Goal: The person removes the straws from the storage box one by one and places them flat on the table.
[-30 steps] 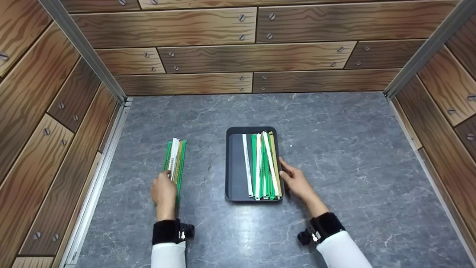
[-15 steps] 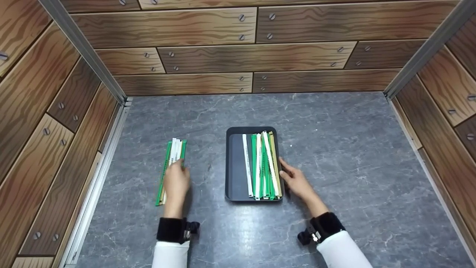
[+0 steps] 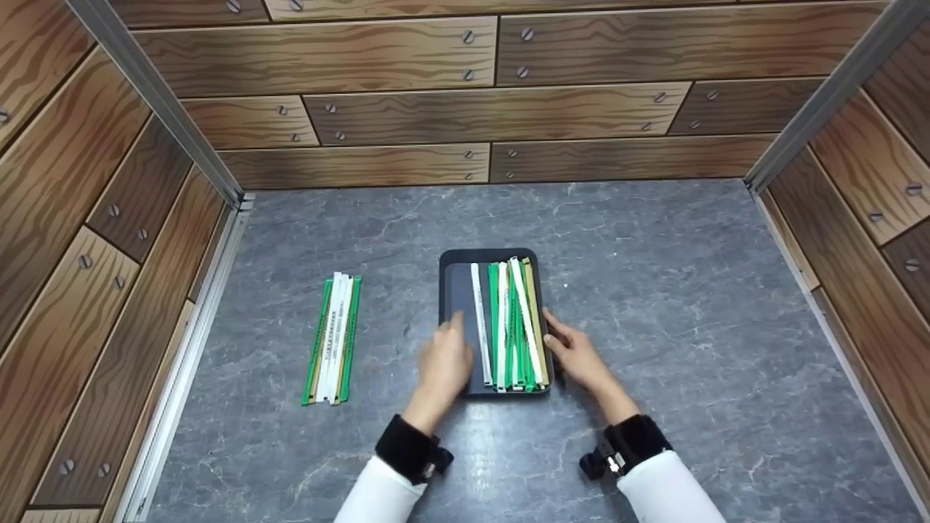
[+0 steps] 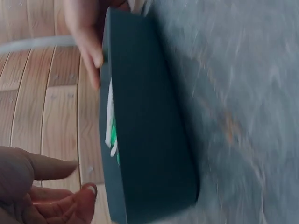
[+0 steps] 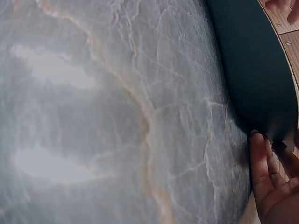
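Observation:
A dark rectangular tray holds a bundle of long, slim sticks in white, green and gold, crowded toward its right half. My left hand is over the tray's left side; in the left wrist view its thumb and loosely bent fingers stand apart with nothing between them. At the tray's right wall, my right hand touches the outside with nearly straight fingers, as the right wrist view also shows. To the left, a second row of white, green and gold sticks with printed lettering lies side by side on the table.
The grey marbled tabletop is bounded by wood-patterned walls at the back and both sides. Metal rails run along the edges and corners.
My left hand has left the stick row on the left and moved right to the tray's left side. The row now shows in full. My right hand has stayed at the tray.

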`<state>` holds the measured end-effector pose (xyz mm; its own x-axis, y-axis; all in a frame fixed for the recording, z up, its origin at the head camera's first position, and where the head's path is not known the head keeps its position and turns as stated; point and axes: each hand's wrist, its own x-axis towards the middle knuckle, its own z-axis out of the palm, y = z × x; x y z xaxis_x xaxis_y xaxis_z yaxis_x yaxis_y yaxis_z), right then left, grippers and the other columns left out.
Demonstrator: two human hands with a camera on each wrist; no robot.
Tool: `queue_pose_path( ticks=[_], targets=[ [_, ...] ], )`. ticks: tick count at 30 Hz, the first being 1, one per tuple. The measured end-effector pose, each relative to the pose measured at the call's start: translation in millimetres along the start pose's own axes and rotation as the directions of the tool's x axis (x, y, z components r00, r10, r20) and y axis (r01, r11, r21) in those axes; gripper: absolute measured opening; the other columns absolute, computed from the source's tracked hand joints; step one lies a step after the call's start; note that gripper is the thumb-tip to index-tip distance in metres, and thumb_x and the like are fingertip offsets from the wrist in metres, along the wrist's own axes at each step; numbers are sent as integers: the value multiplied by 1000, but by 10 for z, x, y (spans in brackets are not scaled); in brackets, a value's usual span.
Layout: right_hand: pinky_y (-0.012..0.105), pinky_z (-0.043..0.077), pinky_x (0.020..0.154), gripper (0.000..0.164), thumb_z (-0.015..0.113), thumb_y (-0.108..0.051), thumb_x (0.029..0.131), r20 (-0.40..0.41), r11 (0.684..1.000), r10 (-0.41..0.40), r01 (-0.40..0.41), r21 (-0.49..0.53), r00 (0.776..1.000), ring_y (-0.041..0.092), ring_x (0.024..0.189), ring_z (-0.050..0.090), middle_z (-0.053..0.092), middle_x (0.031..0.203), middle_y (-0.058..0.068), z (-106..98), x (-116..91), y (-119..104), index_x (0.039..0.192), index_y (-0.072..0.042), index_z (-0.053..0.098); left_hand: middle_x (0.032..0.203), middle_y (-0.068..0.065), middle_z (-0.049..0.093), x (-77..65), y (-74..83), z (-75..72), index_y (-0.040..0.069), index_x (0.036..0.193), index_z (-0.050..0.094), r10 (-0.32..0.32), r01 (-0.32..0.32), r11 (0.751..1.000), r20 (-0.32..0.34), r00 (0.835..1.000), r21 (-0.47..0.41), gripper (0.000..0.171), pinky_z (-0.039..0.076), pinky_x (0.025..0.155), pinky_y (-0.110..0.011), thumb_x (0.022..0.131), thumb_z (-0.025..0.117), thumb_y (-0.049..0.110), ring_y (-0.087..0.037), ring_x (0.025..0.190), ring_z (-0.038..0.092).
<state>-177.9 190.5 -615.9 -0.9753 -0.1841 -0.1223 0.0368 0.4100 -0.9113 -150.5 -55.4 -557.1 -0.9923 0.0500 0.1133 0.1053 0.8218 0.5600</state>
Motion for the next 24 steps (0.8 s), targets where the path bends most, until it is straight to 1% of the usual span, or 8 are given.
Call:
queue_pose_path(
  ticks=[3, 5, 8, 12, 14, 17, 20, 24],
  targets=[
    [49, 24, 113, 53, 54, -9, 101, -1, 1000, -1, 1, -1, 1000, 40, 139, 31, 35, 150, 23, 0, -6, -13, 150, -8, 37, 110, -26, 65, 29, 57, 89, -5, 130, 56, 0, -3, 999, 54, 999, 41, 46, 57, 60, -37, 85, 64, -2, -31, 71, 66],
    [49, 24, 114, 53, 54, -9, 100, -4, 1000, -4, 4, -8, 1000, 41, 139, 30, 35, 150, 22, -1, -11, -12, 150, -8, 37, 105, -24, 66, 56, 75, 140, -3, 125, 60, -2, -4, 997, 84, 996, 73, 37, 58, 63, -42, 87, 61, -2, -35, 76, 67],
    [48, 24, 114, 53, 55, -11, 100, -5, 1000, -2, 2, -14, 1000, 40, 139, 31, 35, 150, 21, 2, -11, 5, 150, -9, 37, 96, -20, 67, 87, 80, 216, 2, 118, 65, 11, -29, 989, 124, 992, 143, 30, 57, 60, -44, 89, 58, -2, -36, 76, 68],
    [50, 22, 114, 54, 54, -11, 100, -1, 1000, 15, -15, -16, 1000, 41, 139, 30, 33, 152, 20, 3, -11, 1, 151, -12, 36, 95, -17, 67, 115, 91, 278, 9, 120, 68, 16, -59, 976, 203, 979, 209, 32, 57, 59, -44, 92, 55, -1, -35, 74, 67],
    [51, 21, 114, 55, 54, -12, 101, 1, 999, 27, -27, -21, 1000, 42, 140, 29, 32, 152, 20, 2, -10, -7, 152, -14, 36, 93, -16, 67, 124, 94, 301, 13, 118, 69, 9, -63, 970, 228, 974, 234, 31, 56, 57, -46, 94, 55, 1, -35, 73, 67],
    [51, 20, 114, 55, 54, -14, 101, 4, 999, 38, -38, -29, 999, 41, 140, 29, 31, 153, 19, -1, -13, -17, 152, -15, 35, 91, -15, 66, 129, 94, 335, 16, 115, 71, -3, -67, 960, 248, 969, 273, 28, 55, 56, -47, 95, 55, 4, -35, 72, 67],
    [51, 22, 114, 54, 55, -13, 100, 0, 999, 25, -25, -22, 1000, 41, 139, 30, 33, 151, 21, 1, -11, -10, 152, -13, 36, 88, -14, 64, 134, 86, 364, 17, 112, 72, -21, -63, 948, 257, 966, 312, 25, 55, 56, -47, 97, 55, 8, -35, 71, 66],
    [50, 24, 113, 54, 55, -11, 100, 2, 1000, 14, -14, -3, 1000, 41, 139, 31, 34, 150, 24, 5, -5, 4, 151, -11, 37, 86, -13, 62, 137, 68, 390, 16, 107, 75, -39, -42, 942, 235, 971, 332, 23, 56, 56, -46, 97, 56, 9, -33, 71, 66]
  ],
)
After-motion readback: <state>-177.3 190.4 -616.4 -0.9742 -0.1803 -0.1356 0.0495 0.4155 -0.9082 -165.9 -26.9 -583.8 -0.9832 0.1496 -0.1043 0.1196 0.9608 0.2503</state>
